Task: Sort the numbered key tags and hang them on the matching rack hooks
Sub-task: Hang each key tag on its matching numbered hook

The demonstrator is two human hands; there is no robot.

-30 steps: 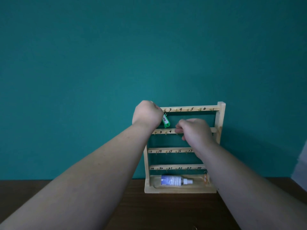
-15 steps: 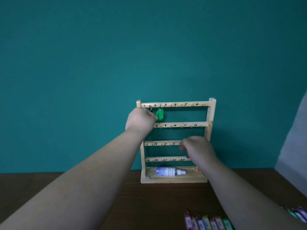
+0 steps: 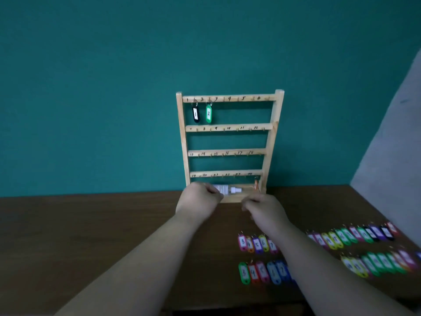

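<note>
A wooden key rack (image 3: pixel 272 142) stands against the teal wall, with four numbered rows of hooks. A black tag numbered 1 (image 3: pixel 196 114) and a green tag numbered 2 (image 3: pixel 208 113) hang on the top row. My left hand (image 3: pixel 198 201) hovers low in front of the rack's base with loosely curled fingers and holds nothing. My right hand (image 3: pixel 265 212) is beside it, blurred, fingers curled, with nothing seen in it. Two rows of coloured numbered tags (image 3: pixel 257 244) (image 3: pixel 262 272) lie on the table to the right.
A small white spray bottle (image 3: pixel 227 190) lies in the rack's bottom tray, with an orange item (image 3: pixel 256 185) at its right end. The dark wooden table (image 3: pixel 91 236) stretches left. A grey wall (image 3: pixel 396 144) rises at the right.
Both hands have dropped from the rack's upper rows to the table in front of its base. The green tag now hangs free on hook 2. The view has tilted down, showing the tag rows.
</note>
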